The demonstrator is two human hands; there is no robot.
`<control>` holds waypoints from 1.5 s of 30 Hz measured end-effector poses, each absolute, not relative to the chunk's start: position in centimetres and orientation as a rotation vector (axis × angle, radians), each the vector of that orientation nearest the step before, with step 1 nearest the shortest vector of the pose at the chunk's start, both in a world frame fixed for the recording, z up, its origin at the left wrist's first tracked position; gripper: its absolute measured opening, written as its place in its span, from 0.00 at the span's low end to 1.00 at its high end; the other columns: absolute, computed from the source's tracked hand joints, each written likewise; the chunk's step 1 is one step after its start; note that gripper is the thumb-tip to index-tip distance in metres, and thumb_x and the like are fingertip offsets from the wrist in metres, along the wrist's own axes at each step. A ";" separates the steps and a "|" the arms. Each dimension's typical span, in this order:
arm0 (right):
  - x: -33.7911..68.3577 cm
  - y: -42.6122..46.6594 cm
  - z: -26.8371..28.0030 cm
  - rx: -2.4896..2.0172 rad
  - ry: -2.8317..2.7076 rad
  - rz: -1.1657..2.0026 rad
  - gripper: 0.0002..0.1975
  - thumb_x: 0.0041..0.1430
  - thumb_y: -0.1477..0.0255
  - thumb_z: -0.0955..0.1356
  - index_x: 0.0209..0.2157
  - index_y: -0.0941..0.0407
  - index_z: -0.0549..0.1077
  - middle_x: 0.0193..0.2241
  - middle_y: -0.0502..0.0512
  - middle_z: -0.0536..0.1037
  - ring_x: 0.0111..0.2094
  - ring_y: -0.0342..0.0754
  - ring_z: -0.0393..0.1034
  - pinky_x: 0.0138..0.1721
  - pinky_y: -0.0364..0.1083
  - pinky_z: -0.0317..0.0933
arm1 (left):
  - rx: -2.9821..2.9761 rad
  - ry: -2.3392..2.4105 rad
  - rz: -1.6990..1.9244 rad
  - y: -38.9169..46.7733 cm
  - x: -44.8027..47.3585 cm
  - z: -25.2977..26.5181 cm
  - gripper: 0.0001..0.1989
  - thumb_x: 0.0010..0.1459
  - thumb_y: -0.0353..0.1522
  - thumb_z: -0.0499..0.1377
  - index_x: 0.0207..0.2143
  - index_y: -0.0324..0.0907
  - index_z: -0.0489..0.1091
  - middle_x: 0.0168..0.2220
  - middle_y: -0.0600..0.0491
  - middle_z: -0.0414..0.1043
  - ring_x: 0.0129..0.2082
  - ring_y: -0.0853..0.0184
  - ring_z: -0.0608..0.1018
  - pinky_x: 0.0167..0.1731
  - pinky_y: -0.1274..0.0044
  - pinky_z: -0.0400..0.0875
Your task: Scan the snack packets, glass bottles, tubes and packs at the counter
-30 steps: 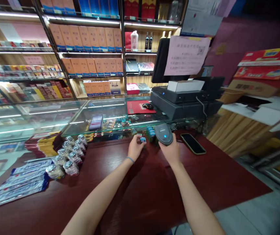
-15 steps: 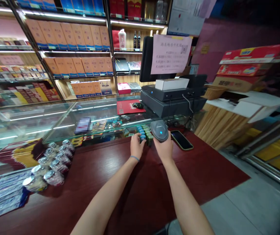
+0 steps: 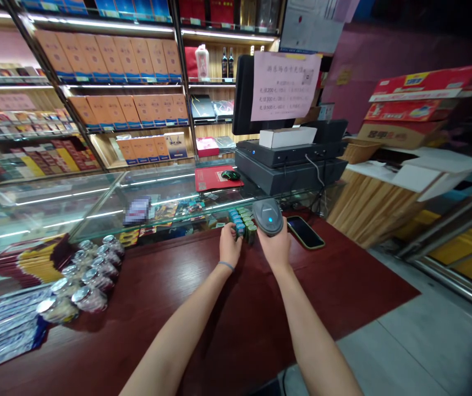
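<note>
Counter (image 3: 157, 280) — filled jars (image 3: 97, 279), scanner (image 3: 268, 216) in right fingers (image 3: 286, 228)

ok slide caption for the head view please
Over a dark red counter, right hand holding a scanner, left hand at small blue-topped containers.

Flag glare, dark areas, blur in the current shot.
Head view: bright streaks cross the glass counter, sheen on the red table; head view: upper right corner nearly black, pixelated patch over the glass counter; head view: far-left shelf packs look soft.
</note>
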State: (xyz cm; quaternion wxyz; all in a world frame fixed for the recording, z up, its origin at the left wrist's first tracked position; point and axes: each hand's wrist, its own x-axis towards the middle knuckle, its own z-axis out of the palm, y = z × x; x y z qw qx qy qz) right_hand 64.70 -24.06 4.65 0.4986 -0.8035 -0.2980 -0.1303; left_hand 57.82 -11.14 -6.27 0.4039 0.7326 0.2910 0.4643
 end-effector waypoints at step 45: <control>48.4 -21.2 1.7 -1.639 -1.742 -0.084 0.16 0.54 0.70 0.66 0.46 0.52 0.72 0.41 0.54 0.79 0.37 0.53 0.78 0.34 0.46 0.67 | 2.193 1.463 1.562 -11.3 18.2 -1.1 0.29 0.56 0.31 0.64 0.59 0.46 0.61 0.55 0.43 0.61 0.57 0.54 0.66 0.59 0.59 0.62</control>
